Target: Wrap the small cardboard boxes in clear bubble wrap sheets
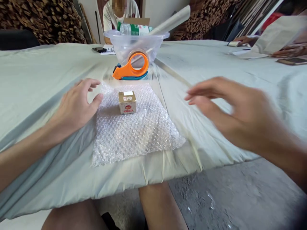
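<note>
The small cardboard box (127,102) stands on the sheet of bubble wrap (134,127) near the desk (35,80) edge; the left hand (76,107) rests open at the wrap's left edge, and the right hand (230,108) hovers open and empty, well apart. A careless tug could likely topple the light box or slide the wrap off the edge. The right hand is motion-blurred, the box label is unreadable, and the clear bowl (136,43) partly hides the tape dispenser (131,68).
</note>
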### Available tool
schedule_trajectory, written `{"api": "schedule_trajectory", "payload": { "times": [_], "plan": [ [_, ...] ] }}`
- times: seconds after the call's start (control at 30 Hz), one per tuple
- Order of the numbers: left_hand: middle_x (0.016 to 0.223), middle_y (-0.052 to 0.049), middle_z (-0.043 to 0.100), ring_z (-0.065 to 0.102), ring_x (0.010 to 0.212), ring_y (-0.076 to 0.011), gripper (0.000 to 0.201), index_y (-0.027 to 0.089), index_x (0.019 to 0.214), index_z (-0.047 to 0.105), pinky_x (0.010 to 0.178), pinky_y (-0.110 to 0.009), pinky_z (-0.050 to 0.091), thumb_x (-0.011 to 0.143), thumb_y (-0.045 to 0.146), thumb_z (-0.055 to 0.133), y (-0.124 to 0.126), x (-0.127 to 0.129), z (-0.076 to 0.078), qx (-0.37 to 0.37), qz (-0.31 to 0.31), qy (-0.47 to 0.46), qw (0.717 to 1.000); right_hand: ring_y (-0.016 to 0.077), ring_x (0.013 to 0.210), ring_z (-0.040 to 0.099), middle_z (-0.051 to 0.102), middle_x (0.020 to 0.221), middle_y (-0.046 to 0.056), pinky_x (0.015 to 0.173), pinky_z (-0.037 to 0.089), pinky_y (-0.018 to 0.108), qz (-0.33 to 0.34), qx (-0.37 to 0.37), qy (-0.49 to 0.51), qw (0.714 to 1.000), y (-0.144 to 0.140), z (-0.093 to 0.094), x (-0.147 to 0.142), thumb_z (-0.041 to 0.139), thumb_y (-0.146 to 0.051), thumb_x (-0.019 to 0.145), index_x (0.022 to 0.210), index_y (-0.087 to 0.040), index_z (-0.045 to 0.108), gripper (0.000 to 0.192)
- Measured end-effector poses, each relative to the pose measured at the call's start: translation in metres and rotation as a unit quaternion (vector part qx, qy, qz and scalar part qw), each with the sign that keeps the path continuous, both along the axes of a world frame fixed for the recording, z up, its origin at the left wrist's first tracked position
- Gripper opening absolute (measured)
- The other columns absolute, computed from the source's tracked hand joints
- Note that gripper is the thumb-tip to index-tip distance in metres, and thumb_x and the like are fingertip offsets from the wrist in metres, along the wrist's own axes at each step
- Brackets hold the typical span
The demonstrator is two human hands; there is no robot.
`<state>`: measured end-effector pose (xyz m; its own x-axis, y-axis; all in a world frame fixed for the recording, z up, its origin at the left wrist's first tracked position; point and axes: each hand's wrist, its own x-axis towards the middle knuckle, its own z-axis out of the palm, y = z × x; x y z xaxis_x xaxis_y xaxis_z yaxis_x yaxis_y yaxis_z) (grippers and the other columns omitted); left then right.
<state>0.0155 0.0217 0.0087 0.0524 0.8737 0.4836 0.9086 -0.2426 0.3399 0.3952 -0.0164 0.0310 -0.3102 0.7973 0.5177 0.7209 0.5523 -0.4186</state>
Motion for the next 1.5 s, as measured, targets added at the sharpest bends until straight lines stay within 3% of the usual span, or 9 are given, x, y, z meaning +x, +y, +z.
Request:
{"api": "schedule_trajectory", "payload": {
  "times": [0.17, 0.37, 0.5, 0.63, 0.8, 0.9, 1.07, 1.27, 1.5],
  "plan": [
    [0.085, -0.002, 0.073, 0.063, 0.07, -0.0215, 0.048, 0.025, 0.141, 0.066, 0.074, -0.035, 0.049, 0.1, 0.051, 0.068, 0.002, -0.007, -0.012, -0.017, 0.002, 0.013, 1.0, 0.0297, 0.078, 0.07, 0.076, 0.091, 0.007, 0.076, 0.052, 0.046, -0.015, -0.117, -0.119, 0.986, 0.082, -0.013, -0.046, 0.07, -0.052, 0.094, 0.13, -0.019, 0.071, 0.048],
    [0.074, 0.003, 0.065, 0.056, 0.064, -0.0169, 0.064, 0.023, 0.155, 0.057, 0.067, -0.031, 0.045, 0.094, 0.037, 0.07, -0.008, 0.012, -0.007, -0.056, -0.089, -0.089, 0.99, 0.0234, 0.068, 0.067, 0.076, 0.089, 0.006, 0.064, 0.053, 0.04, 0.032, -0.187, 0.006, 0.982, 0.088, -0.022, -0.055, 0.081, -0.039, 0.082, 0.133, -0.018, 0.066, 0.058],
    [0.067, 0.005, 0.051, 0.045, 0.055, -0.0116, 0.037, 0.024, 0.131, 0.072, 0.054, -0.027, 0.037, 0.096, 0.037, 0.07, -0.012, 0.021, 0.001, -0.082, -0.137, -0.202, 0.966, 0.0258, 0.079, 0.074, 0.075, 0.099, 0.008, 0.067, 0.06, 0.04, 0.077, -0.238, 0.139, 0.958, 0.084, -0.014, -0.057, 0.087, -0.035, 0.08, 0.132, -0.022, 0.062, 0.059],
    [0.078, 0.0, 0.062, 0.052, 0.064, -0.0124, 0.02, 0.022, 0.111, 0.077, 0.054, -0.025, 0.039, 0.097, 0.034, 0.071, -0.013, 0.029, 0.003, -0.072, -0.165, -0.281, 0.943, 0.0215, 0.087, 0.075, 0.075, 0.119, 0.01, 0.07, 0.064, 0.035, 0.12, -0.289, 0.3, 0.901, 0.072, -0.004, -0.077, 0.086, -0.025, 0.085, 0.134, -0.02, 0.06, 0.056],
    [0.087, -0.002, 0.068, 0.065, 0.074, -0.0131, 0.018, 0.02, 0.112, 0.077, 0.064, -0.026, 0.053, 0.094, 0.025, 0.075, -0.014, 0.041, 0.003, -0.059, -0.166, -0.357, 0.917, 0.0116, 0.073, 0.071, 0.077, 0.096, 0.002, 0.063, 0.059, 0.023, 0.113, -0.378, 0.447, 0.803, 0.058, 0.008, -0.113, 0.072, -0.014, 0.105, 0.124, -0.019, 0.06, 0.023],
    [0.085, -0.001, 0.07, 0.07, 0.074, -0.013, 0.018, 0.019, 0.113, 0.076, 0.067, -0.026, 0.057, 0.094, 0.021, 0.075, -0.016, 0.045, 0.004, -0.066, -0.159, -0.399, 0.901, 0.0112, 0.088, 0.076, 0.081, 0.103, 0.003, 0.08, 0.061, 0.024, 0.152, -0.319, 0.413, 0.839, 0.062, 0.004, -0.12, 0.055, -0.014, 0.114, 0.112, -0.018, 0.067, 0.012],
    [0.086, 0.0, 0.075, 0.073, 0.072, -0.0115, 0.02, 0.018, 0.112, 0.076, 0.066, -0.023, 0.058, 0.093, 0.013, 0.079, -0.019, 0.05, 0.005, -0.059, -0.133, -0.446, 0.883, 0.021, 0.103, 0.074, 0.082, 0.108, 0.001, 0.099, 0.058, 0.039, 0.284, -0.08, 0.183, 0.938, 0.078, -0.017, -0.111, 0.081, -0.028, 0.101, 0.103, -0.023, 0.079, 0.006],
    [0.08, 0.004, 0.076, 0.074, 0.068, -0.0084, 0.023, 0.017, 0.11, 0.076, 0.065, -0.019, 0.061, 0.091, 0.004, 0.081, -0.024, 0.057, 0.008, -0.027, -0.117, -0.47, 0.874, 0.0247, 0.123, 0.071, 0.075, 0.124, 0.008, 0.116, 0.054, 0.044, 0.312, 0.075, 0.088, 0.943, 0.078, -0.032, -0.113, 0.073, -0.023, 0.105, 0.109, -0.023, 0.077, 0.006],
    [0.103, 0.002, 0.087, 0.084, 0.091, -0.0136, 0.018, 0.023, 0.12, 0.08, 0.087, -0.029, 0.07, 0.106, 0.016, 0.071, -0.026, 0.052, 0.002, 0.057, -0.181, -0.317, 0.929, 0.0238, 0.111, 0.075, 0.079, 0.118, 0.004, 0.101, 0.061, 0.043, 0.302, 0.039, 0.126, 0.944, 0.074, -0.034, -0.114, 0.071, -0.022, 0.105, 0.114, -0.024, 0.072, 0.01]
  ]
}}
